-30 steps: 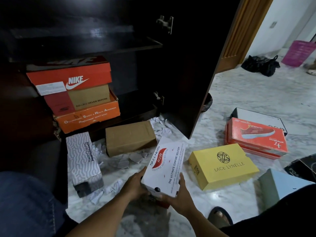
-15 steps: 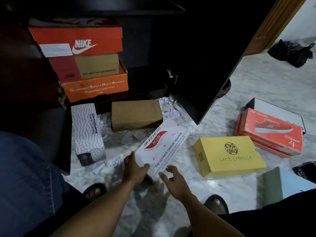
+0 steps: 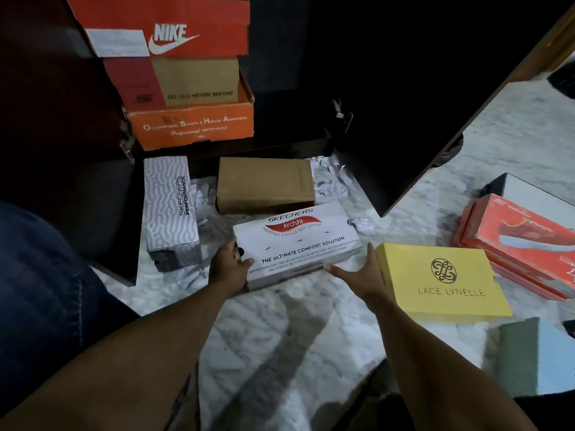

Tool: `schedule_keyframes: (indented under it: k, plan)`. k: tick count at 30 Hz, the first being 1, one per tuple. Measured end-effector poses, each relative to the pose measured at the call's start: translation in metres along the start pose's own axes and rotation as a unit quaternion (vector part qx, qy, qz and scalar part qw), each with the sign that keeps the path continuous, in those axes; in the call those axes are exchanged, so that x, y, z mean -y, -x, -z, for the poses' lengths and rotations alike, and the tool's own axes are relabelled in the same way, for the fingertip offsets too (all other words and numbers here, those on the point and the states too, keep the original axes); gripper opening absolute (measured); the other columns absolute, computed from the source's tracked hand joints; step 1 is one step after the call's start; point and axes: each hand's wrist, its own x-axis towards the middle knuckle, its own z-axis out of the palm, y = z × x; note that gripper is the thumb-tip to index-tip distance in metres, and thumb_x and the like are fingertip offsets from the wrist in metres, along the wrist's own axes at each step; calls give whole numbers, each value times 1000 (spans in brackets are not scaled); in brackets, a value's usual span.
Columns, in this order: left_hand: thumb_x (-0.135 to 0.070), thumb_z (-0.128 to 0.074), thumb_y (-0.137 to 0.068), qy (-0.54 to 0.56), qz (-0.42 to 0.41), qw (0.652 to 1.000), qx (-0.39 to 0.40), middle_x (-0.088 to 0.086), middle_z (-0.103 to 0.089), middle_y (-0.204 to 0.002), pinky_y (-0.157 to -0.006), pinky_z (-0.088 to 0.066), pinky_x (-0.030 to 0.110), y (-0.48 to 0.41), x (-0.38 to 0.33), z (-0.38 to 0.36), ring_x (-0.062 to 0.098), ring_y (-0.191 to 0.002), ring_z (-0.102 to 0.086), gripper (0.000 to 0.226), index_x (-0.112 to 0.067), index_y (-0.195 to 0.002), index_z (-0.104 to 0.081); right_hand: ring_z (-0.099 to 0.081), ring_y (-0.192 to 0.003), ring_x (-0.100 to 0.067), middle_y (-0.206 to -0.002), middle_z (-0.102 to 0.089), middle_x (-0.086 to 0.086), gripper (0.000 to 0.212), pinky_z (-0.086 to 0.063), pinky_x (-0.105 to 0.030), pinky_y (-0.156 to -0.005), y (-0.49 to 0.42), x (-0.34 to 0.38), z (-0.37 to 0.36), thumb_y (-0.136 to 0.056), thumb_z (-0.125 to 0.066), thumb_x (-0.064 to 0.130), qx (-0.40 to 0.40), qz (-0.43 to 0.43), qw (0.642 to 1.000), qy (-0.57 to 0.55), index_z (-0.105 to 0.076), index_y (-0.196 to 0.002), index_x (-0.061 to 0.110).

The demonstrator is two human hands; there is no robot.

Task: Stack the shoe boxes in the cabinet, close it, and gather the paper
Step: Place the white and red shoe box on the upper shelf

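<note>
A white Skechers Arch Fit shoe box (image 3: 298,241) lies lengthwise on the marble floor in front of the open dark cabinet (image 3: 280,144). My left hand (image 3: 228,265) grips its left end, thumb on the lid. My right hand (image 3: 357,272) cups its front right corner. Inside the cabinet, on the left, stand three stacked boxes: a red Nike box (image 3: 193,32) on a brown-and-red box (image 3: 196,82) on an orange box (image 3: 193,127). Crumpled white paper (image 3: 333,178) lies on the floor by the cabinet's foot, with another ball of paper (image 3: 362,225) to the right of the white box.
On the floor lie a grey patterned Skechers box (image 3: 169,206), a plain brown box (image 3: 264,185), a yellow Lace Lynelle box (image 3: 441,281), a red box (image 3: 516,244) with a black-and-white box (image 3: 529,191) behind it, and a pale blue box (image 3: 538,356). The open cabinet door (image 3: 404,104) juts out on the right.
The white box went from tilted in my hands down to flat on the floor. My view has dropped lower and closer to the cabinet. Both hands are on the box again.
</note>
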Motion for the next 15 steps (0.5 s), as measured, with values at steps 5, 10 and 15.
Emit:
schedule_keyframes:
  k: [5,10,15]
  plan:
    - [-12,-62,-96,-65,-45,997,19,8,-54,-144,-100,-42,31,-8,3,4,26,-129,-53,64,-17,-153,-35,-61,-117,-14,-126,-62,0,98,-56,-39,-94,-3,-25,-10,-49,-100,30,6,24,998,-56,-48,-131,15]
    - [-53,-88,-63,-57,-64,990,110,-18,-41,-143,-105,-41,31,0,27,5,8,-128,-44,125,-33,-158,-10,-36,-132,-12,-140,-42,8,132,-36,-36,-112,16,-54,-11,-31,-99,52,-6,23,998,59,-36,-144,25]
    - [-39,-98,-50,-48,-87,985,139,-11,-39,-153,-105,-42,29,-1,44,0,12,-135,-45,144,-54,-148,7,-58,-105,12,-117,-60,11,101,-51,-12,-84,33,-58,-9,-37,-98,40,8,58,998,-13,-48,-123,23]
